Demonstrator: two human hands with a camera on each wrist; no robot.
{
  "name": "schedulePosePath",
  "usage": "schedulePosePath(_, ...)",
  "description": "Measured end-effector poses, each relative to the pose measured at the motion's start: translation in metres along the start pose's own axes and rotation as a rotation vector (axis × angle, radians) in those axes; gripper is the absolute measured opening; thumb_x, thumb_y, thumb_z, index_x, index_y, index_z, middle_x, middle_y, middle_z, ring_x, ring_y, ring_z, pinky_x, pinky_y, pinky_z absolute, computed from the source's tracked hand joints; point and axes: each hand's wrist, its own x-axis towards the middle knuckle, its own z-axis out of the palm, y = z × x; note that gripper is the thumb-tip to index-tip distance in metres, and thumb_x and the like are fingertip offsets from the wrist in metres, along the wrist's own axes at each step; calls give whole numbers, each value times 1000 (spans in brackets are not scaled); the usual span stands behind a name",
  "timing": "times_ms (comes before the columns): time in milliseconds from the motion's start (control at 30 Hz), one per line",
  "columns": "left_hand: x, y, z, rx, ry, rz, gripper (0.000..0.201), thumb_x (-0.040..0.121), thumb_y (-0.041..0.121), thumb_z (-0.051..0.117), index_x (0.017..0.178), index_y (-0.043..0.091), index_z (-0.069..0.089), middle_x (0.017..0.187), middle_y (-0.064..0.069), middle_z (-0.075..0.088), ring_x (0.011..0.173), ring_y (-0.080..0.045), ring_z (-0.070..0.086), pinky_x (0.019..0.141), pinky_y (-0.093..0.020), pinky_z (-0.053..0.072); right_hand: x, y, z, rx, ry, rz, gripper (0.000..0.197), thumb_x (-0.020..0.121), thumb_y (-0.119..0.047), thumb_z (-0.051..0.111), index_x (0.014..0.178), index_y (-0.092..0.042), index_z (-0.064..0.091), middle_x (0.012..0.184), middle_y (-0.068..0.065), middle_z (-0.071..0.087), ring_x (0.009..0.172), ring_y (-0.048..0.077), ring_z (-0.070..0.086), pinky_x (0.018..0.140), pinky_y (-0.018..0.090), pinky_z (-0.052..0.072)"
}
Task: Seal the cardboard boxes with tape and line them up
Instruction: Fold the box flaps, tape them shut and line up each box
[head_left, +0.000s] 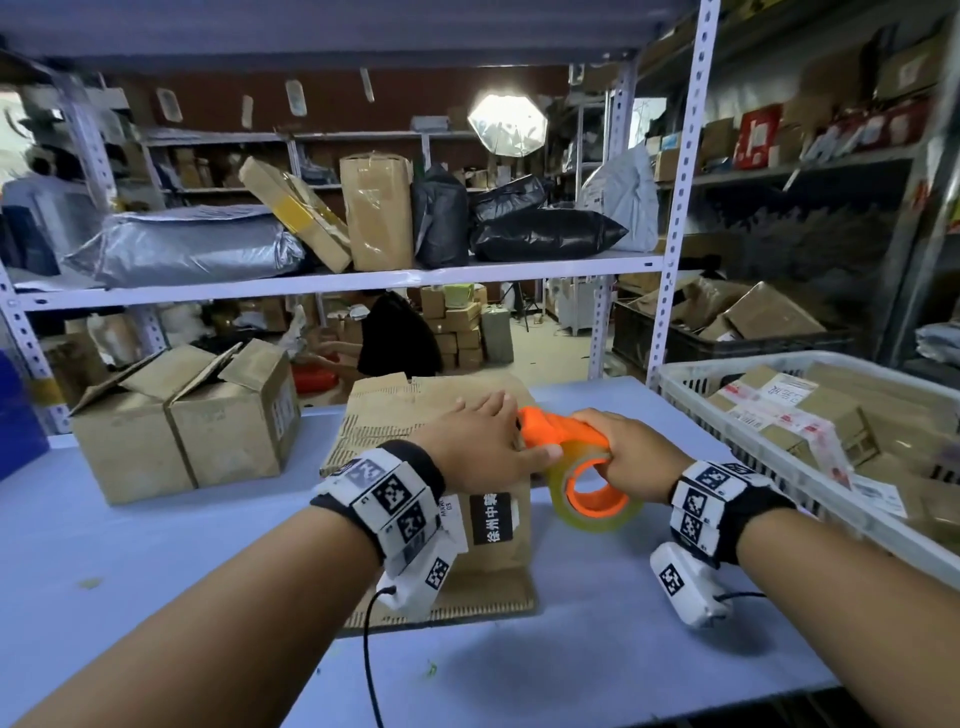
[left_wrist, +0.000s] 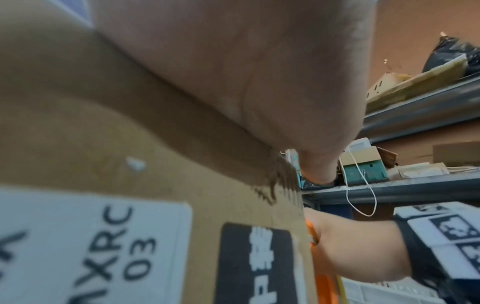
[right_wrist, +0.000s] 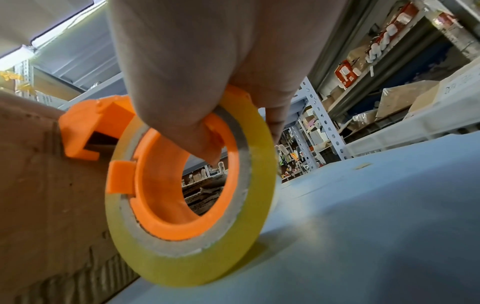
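A brown cardboard box (head_left: 415, 415) with labels on its near side stands at the middle of the blue table (head_left: 623, 623). My left hand (head_left: 483, 441) lies flat on the box's top near its right edge, fingers straight; in the left wrist view the palm (left_wrist: 246, 82) presses on the box (left_wrist: 130, 144). My right hand (head_left: 634, 452) grips an orange tape dispenser (head_left: 561, 434) with a yellowish tape roll (head_left: 597, 499) against the box's right top edge. The right wrist view shows fingers hooked through the roll (right_wrist: 197, 205) beside the box (right_wrist: 39, 185).
An open cardboard box (head_left: 192, 421) with raised flaps stands at the left of the table. A white plastic crate (head_left: 779, 467) holding taped boxes sits at the right. Metal shelving (head_left: 680, 208) full of parcels rises behind the table. A cable (head_left: 369, 665) hangs from my left wrist.
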Motion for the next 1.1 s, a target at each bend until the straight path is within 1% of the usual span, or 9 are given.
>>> schedulePosePath(267, -16, -32, -4, -58, -14, -22, 91, 93, 78, 12, 162, 20, 2, 169, 2, -2, 155, -11, -4, 124, -40, -3, -1, 10, -9, -2, -44, 2, 70, 76, 5, 55, 128, -41, 48, 119, -5, 63, 109, 23, 59, 90, 45, 51)
schedulePosePath(333, -26, -52, -6, -64, -38, -67, 98, 86, 83, 7, 162, 21, 0, 169, 2, -4, 155, -12, -5, 124, -39, -3, -1, 10, -9, 9, -49, -5, 71, 76, 5, 55, 124, -46, 46, 116, -5, 63, 107, 23, 60, 89, 44, 51)
schedulePosePath(433, -38, -85, -8, -57, -74, -147, 104, 78, 82, 6, 161, 21, -3, 169, 2, -8, 154, -11, -9, 123, -35, -6, 0, 10, -7, -4, -60, 0, 69, 78, 3, 56, 130, -41, 46, 118, -1, 63, 106, 25, 60, 89, 47, 52)
schedulePosePath(533, -41, -104, -4, -46, -82, -143, 86, 91, 73, 13, 160, 23, -5, 169, 3, -7, 149, -5, -15, 117, -29, -12, 0, 9, -7, -36, -68, 7, 69, 79, 2, 56, 135, -38, 44, 118, 3, 61, 107, 27, 59, 90, 47, 51)
schedulePosePath(633, -33, -107, -3, 18, -73, -132, 63, 107, 51, 16, 160, 24, -2, 169, 3, -5, 149, -8, -15, 118, -39, -16, 2, 6, -9, -77, -123, -10, 67, 81, -7, 66, 138, -35, 42, 118, 4, 60, 107, 26, 59, 91, 41, 50)
schedulePosePath(767, -21, -91, -12, 36, -130, -111, 60, 108, 47, 18, 162, 22, 5, 170, 2, -4, 155, -17, -7, 124, -50, -6, 10, -3, -21, -183, -247, -27, 69, 81, -29, 79, 138, -30, 40, 121, 4, 61, 108, 26, 59, 94, 41, 48)
schedulePosePath(900, -16, -49, -6, 13, -63, -95, 95, 86, 79, 1, 161, 22, -2, 168, 4, -6, 155, -13, -7, 124, -51, -7, 13, -13, -35, -238, -337, 1, 72, 76, -42, 83, 134, -32, 42, 111, -1, 67, 101, 22, 62, 87, 36, 52)
schedulePosePath(1000, -1, -14, -2, 17, -30, -55, 103, 84, 84, 1, 161, 15, -1, 169, -3, -3, 155, -15, -3, 124, -52, -4, 20, -26, -31, -254, -329, 26, 62, 73, -40, 84, 120, -26, 45, 101, -2, 66, 94, 20, 61, 77, 33, 51)
schedulePosePath(1100, 9, 1, -2, 24, -26, -41, 103, 88, 84, 9, 161, 11, -1, 169, -7, -2, 156, -19, -2, 124, -53, 0, 24, -33, -23, -301, -328, 54, 54, 78, -25, 79, 116, -18, 42, 100, 7, 62, 92, 26, 59, 78, 40, 53)
